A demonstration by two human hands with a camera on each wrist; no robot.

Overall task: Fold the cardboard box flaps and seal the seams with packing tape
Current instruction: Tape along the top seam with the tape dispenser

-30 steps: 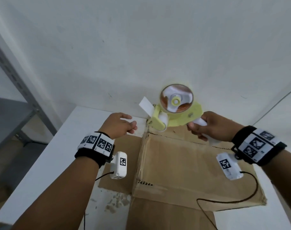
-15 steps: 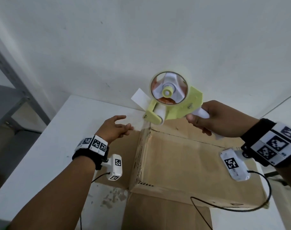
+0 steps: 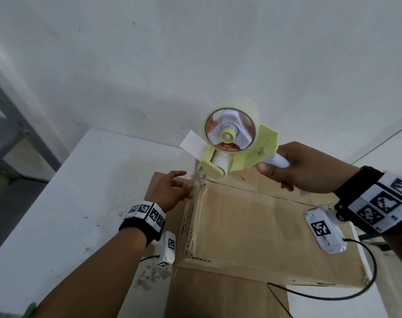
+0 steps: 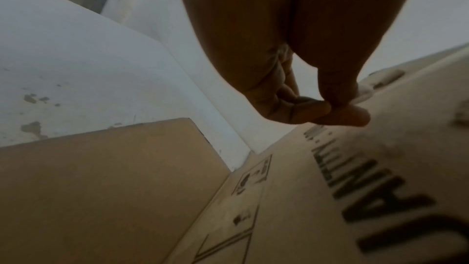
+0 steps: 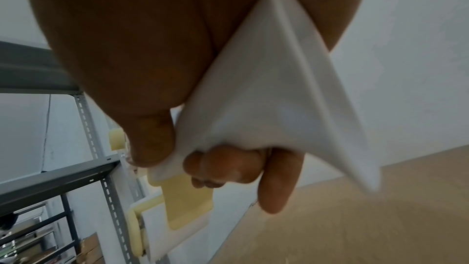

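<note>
A brown cardboard box [image 3: 252,226] stands on the white table [image 3: 80,203], its top flaps folded shut with a seam across the far part. My right hand [image 3: 298,171] grips the white handle [image 5: 266,107] of a yellow tape dispenser [image 3: 241,154], which it holds above the box's far left corner. The dispenser carries a clear tape roll [image 3: 230,131]. Clear tape runs down from it to that corner. My left hand [image 3: 186,187] is at the corner; in the left wrist view its thumb and fingertips [image 4: 317,111] pinch the tape end against the printed box wall [image 4: 330,208].
A loose flap [image 3: 165,226] lies flat on the table left of the box, and another flap [image 3: 218,294] lies at the near side. Cardboard crumbs [image 3: 149,276] are scattered by it. A grey metal rack [image 3: 12,138] stands at the left. The white wall is close behind.
My right hand has lifted the dispenser off the box's far corner, drawing tape out. My left hand has moved right to the corner and closed on the tape end.
</note>
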